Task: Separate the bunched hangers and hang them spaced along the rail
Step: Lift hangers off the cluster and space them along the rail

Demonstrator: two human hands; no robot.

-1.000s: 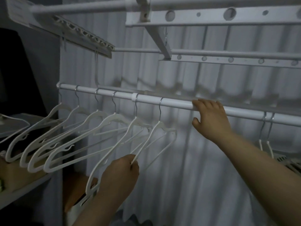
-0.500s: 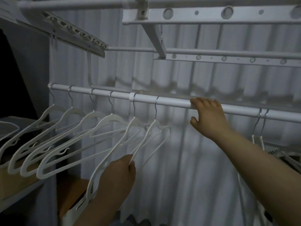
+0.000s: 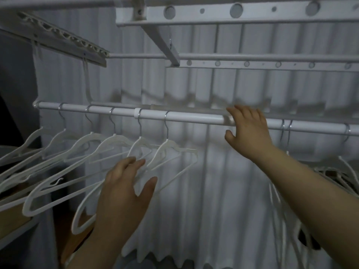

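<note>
Head view, hangers [image 3: 116, 138] slant down-left off rail [image 3: 194, 118] — left grip [image 3: 124, 191] splayed, right grip [image 3: 248, 131] flat

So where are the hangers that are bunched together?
The bunched hangers are on the right side of the head view: two close-set hooks on the rail, just right of your right hand, which rests on that rail.

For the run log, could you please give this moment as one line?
left hand: open, at spaced hangers | right hand: resting on rail | bunched hangers: at right, unseparated
</note>
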